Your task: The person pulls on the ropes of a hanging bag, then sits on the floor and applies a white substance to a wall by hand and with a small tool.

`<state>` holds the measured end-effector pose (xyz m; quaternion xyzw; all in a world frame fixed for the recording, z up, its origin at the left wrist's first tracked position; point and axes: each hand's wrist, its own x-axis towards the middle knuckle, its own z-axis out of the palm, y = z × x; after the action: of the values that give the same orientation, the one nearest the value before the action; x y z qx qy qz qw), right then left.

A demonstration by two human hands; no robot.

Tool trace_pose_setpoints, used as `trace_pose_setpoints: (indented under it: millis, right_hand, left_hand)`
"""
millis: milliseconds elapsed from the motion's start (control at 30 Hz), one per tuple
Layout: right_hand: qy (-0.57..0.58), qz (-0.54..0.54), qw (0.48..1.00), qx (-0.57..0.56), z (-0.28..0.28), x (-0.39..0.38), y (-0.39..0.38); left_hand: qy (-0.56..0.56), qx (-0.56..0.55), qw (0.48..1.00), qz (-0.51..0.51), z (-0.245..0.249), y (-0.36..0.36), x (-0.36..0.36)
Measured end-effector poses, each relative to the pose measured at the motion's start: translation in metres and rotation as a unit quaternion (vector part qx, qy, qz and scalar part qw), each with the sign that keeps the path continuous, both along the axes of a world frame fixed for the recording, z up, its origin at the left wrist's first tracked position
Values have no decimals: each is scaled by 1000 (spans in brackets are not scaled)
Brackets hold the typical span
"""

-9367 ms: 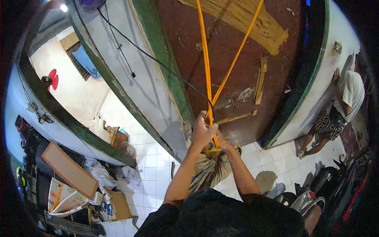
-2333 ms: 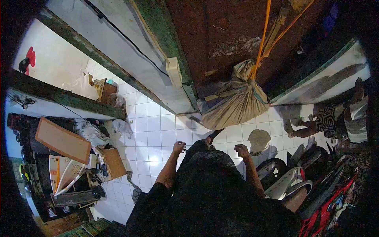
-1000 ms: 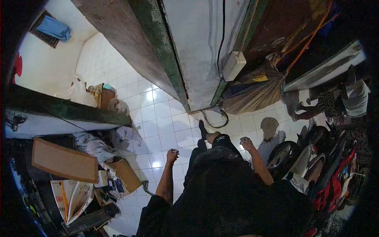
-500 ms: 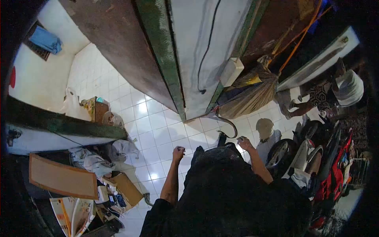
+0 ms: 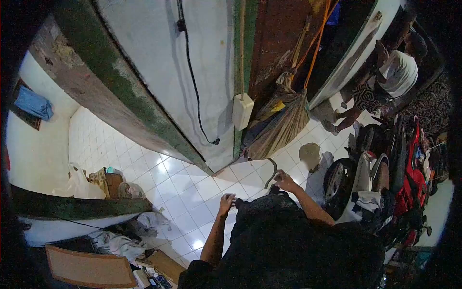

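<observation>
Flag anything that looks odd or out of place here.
A bulging cloth bundle hangs low from orange ropes by the brown door, and a black cable dangles loose down the white wall, its end free.

Coarse matt cloth on the hanging sack [image 5: 281,127] — glossy white tiles [image 5: 187,192] beneath it, smooth plastic box [image 5: 242,111] just beside.

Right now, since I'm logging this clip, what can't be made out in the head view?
Head view.
Right grip: whether it holds the curved dark thing; too small, fingers overlap it.
Left grip: curled, back turned, so anything inside is hidden.
Rope: its tie is cut off by the top edge.
Sack: contents hidden by its cloth.
</observation>
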<state>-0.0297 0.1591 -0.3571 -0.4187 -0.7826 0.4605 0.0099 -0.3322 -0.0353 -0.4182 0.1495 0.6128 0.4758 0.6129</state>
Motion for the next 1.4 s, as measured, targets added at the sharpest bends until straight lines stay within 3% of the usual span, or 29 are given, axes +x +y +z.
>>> trace_pose_setpoints:
  millis: [33,67,133,233,267,333,367,433,467,533,567,600,633,667,733,800,833,867,900,967,1000,1033,1100,1133,1200,1300,1333,1367,1400]
  right_hand:
    - [40,-34,997,-54,74,-35,-2]
    - [80,-69,992,-72,109,-58,-2]
    - [224,-50,966,-122,135,-80,1]
    - [190,92,977,43,139,-80,29]
    - [221,101,970,23,147,-77,38]
    - [282,123,951,-18,163,-68,60]
    - [264,137,954,32,162,-62,74]
    - [228,161,951,133,157,-46,100]
    - [251,166,939,165,156,-32,110]
    - [290,132,938,133,161,-8,149]
    - [308,115,937,115,162,4,167]
    - [336,45,933,118,126,20,193]
    - [321,-30,933,162,142,38,231]
    - [349,-103,911,194,148,53,271]
    - [399,-248,839,276,143,80,379]
    - [473,-324,798,185,128,107,510]
    - [517,-313,767,216,137,115,557]
    - [521,-275,753,294,136,122,614]
    - [477,-370,787,130,149,125,653]
    - [485,-358,791,-105,118,146,771]
    - [494,-395,761,-143,138,141,787]
    - [506,-393,736,-219,150,140,809]
    - [482,-365,783,-149,150,135,837]
    - [569,-215,759,-232,132,139,864]
    - [677,101,627,-371,88,149,917]
    - [573,-330,694,-284,101,138,888]
    - [665,-181,540,-482,52,149,934]
    - [634,-55,382,-670,10,158,974]
    - [658,-20,426,-621,13,158,968]
  left_hand:
    - [-34,59,998,-15,26,28,10]
    - [-113,86,988,-63,60,51,16]
    - [-117,128,975,-140,97,96,37]
    - [-256,57,957,-121,156,148,63]
    - [-189,36,977,-94,193,156,73]
    - [19,166,971,-172,139,166,79]
    - [148,274,923,-225,122,174,84]
    - [449,448,743,-214,87,189,94]
    - [460,487,716,-196,100,199,102]
    - [216,481,840,-127,126,226,125]
    - [-61,393,915,-63,126,235,140]
    - [-335,269,903,8,128,239,155]
    - [-149,280,948,-19,117,239,165]
    - [43,282,957,-47,95,236,168]
    - [191,251,949,-28,89,243,176]
    - [79,209,972,71,102,238,188]
    - [15,192,973,130,107,234,192]
    - [54,148,974,160,129,233,201]
    - [91,105,972,190,152,233,211]
    - [-19,98,935,342,138,211,218]
    - [43,141,938,312,150,204,228]
    - [-48,96,908,405,142,195,227]
    - [-53,102,875,471,126,173,235]
    - [-48,86,868,486,128,169,238]
    - [-54,67,850,520,124,158,245]
    - [-99,91,820,556,97,143,253]
    - [-109,127,825,539,100,144,258]
    - [-117,124,812,558,98,145,262]
    - [-83,100,833,538,90,148,261]
